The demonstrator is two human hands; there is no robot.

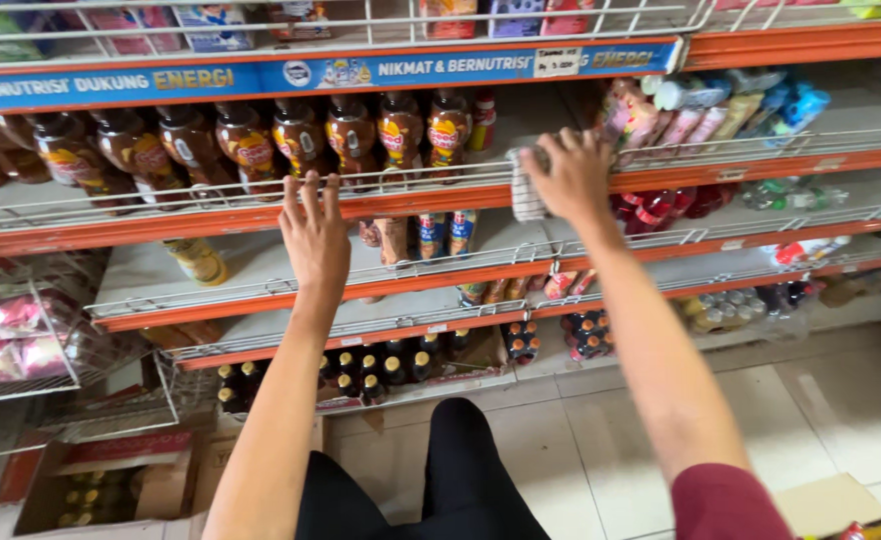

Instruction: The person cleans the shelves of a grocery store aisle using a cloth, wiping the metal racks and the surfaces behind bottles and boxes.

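Observation:
My left hand (315, 235) reaches up with fingers spread, its fingertips at the wire rail of a shelf holding a row of dark bottles with yellow and red labels (301, 137). My right hand (571, 178) is closed on a white checked cloth (527, 190) and presses it against the shelf rail, just right of the bottle row. Both arms stretch forward from the bottom of the view, above my dark trousers.
Orange shelves (261, 215) with white wire rails fill the view. Small pastel bottles (701, 110) and red bottles (661, 205) stand at right. Dark bottles (381, 365) sit on the lowest shelf. A cardboard box (111, 480) stands on the tiled floor at left.

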